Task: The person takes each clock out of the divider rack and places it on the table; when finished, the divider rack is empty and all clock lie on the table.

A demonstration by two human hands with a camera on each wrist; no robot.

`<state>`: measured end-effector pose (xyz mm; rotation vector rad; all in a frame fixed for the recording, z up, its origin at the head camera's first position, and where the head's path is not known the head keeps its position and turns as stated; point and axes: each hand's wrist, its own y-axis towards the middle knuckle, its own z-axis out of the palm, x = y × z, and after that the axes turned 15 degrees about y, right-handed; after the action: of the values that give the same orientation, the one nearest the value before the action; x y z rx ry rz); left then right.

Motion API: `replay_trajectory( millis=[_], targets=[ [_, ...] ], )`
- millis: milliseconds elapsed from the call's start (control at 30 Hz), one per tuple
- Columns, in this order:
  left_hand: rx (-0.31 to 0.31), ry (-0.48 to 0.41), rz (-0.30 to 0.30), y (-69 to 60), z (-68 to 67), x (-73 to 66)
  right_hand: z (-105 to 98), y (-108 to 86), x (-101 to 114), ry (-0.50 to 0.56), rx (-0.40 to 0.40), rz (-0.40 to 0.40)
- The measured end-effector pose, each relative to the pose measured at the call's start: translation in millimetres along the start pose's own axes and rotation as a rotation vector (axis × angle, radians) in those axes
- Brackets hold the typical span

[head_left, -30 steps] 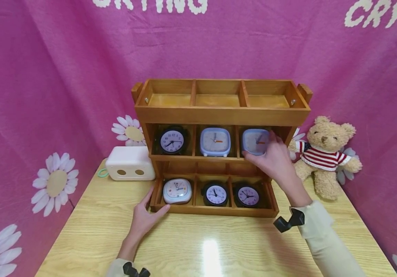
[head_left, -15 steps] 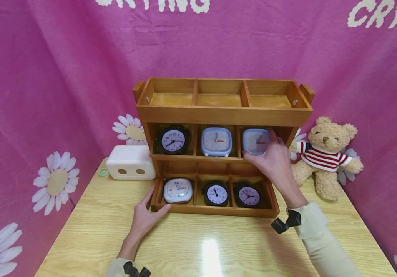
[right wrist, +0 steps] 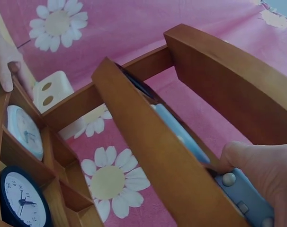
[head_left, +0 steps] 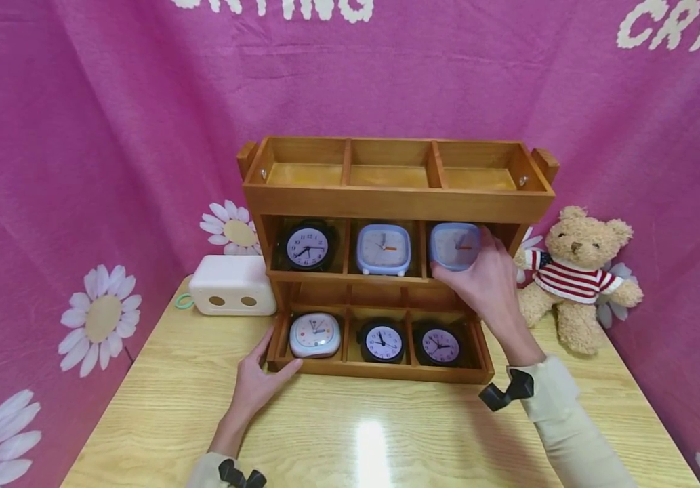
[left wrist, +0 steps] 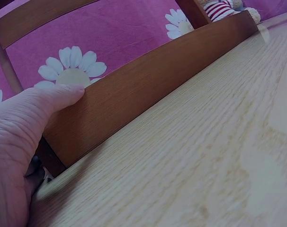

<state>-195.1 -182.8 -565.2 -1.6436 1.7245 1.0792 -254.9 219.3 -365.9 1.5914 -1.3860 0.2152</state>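
Observation:
My right hand (head_left: 490, 281) pinches a blue square clock (head_left: 455, 245) in the right compartment of the wooden shelf's middle tier. In the right wrist view, the thumb and fingers of that hand (right wrist: 262, 170) hold the clock (right wrist: 245, 196), its small feet showing behind the front board (right wrist: 153, 156). A matching blue clock (head_left: 383, 249) and a black round clock (head_left: 307, 247) stand to its left. My left hand (head_left: 254, 386) grips the shelf's lower left corner, thumb (left wrist: 70, 94) on the front board (left wrist: 134, 90); its other fingers are mostly hidden.
The lower tier holds a white clock (head_left: 315, 334) and two black round clocks (head_left: 383, 342) (head_left: 438, 344). Behind the shelf's left side stands a white box (head_left: 232, 285) beside a green ring (head_left: 184, 301). A teddy bear (head_left: 575, 278) sits at the right.
The blue clock in my right hand has risen slightly in its compartment, and its face looks brighter. My left hand keeps its place at the corner; the head view has shifted a little.

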Motion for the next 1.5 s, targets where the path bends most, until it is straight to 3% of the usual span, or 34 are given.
replay_trajectory(
  millis=[800, 1033, 1267, 1500],
  targets=[
    [-0.009, 0.033, -0.015, 1.3, 1.3, 0.9, -37.4, -10.0, 18.4, 0.03, -0.036, -0.065],
    [0.004, 0.034, -0.026, 1.7, 0.9, 0.7, -55.1, -21.7, 20.0, 0.021, -0.028, -0.029],
    [-0.019, 0.041, -0.021, 0.8, 1.9, 1.0, -72.9, -36.3, 12.5, 0.013, -0.033, 0.02],
    [0.002, 0.035, -0.029, 0.5, 0.6, 1.0, -90.0, -56.6, 0.2, 0.015, -0.098, 0.071]
  ],
)
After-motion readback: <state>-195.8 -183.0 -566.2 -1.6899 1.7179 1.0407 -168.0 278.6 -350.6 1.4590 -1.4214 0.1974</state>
